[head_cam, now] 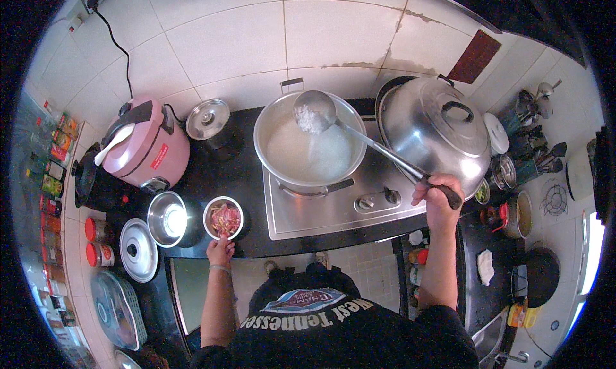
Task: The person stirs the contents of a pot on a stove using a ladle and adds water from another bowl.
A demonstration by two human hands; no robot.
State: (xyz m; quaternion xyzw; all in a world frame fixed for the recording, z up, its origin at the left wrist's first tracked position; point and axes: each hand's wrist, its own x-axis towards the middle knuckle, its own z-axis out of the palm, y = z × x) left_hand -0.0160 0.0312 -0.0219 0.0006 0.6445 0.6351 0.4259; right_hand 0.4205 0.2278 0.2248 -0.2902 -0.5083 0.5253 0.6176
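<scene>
My right hand (440, 198) grips the dark handle of a metal ladle (315, 110). Some white, grainy food, which looks like cooked rice, sits in the ladle's bowl. The ladle is held over a large metal pot (258, 143) of cloudy, whitish liquid on the gas stove. Lower left of the pot, my left hand (220, 251) pinches the near rim of a small bowl (206, 216). In that bowl lie reddish sliced meat (224, 219) and thin yellowish strips. The bowl is over the black counter; whether it rests there I cannot tell.
A domed lid (433, 128) covers a wok right of the pot. Left stand a pink rice cooker (168, 152), an empty metal bowl (166, 220) and a pot lid (138, 250). The stove knobs (378, 200) face me. Utensil holders (527, 162) line the right wall.
</scene>
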